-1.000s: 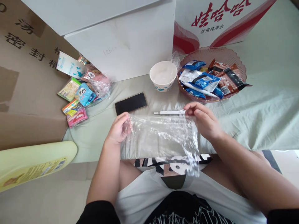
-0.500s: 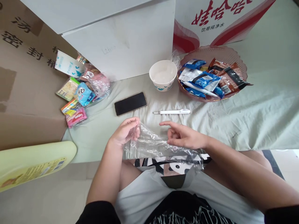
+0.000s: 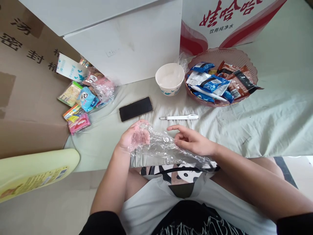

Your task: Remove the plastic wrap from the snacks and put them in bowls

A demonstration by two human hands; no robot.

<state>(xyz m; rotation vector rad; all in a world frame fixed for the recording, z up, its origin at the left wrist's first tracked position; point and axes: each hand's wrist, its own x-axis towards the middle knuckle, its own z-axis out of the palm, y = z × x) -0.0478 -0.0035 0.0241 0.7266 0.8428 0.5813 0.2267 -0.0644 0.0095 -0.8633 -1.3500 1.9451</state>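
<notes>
A crumpled clear plastic bag [image 3: 161, 147] stretches between my two hands above the table's front edge. My left hand [image 3: 137, 135] has its fingers curled, and the thin film lies across its palm and fingers. My right hand [image 3: 193, 140] pinches the bag between thumb and bent fingers, with the index finger pointing out to the left. Beyond the hands lie a black phone [image 3: 136, 109] and a white capped pen [image 3: 179, 117]. A white paper bowl [image 3: 170, 80] with a blue leaf print stands behind the pen.
A pink ribbed bowl [image 3: 249, 62] holds several blue and brown snack packets. Packed snacks [image 3: 89, 98] and a tipped paper cup [image 3: 70, 67] lie at the left. White boxes [image 3: 127, 49] and a brown carton [image 3: 31, 94] border the cloth-covered table [image 3: 276, 127].
The film has been drawn over my left hand's palm and fingers, where it earlier hung from the fingertips. My right hand's fingers have bent slightly.
</notes>
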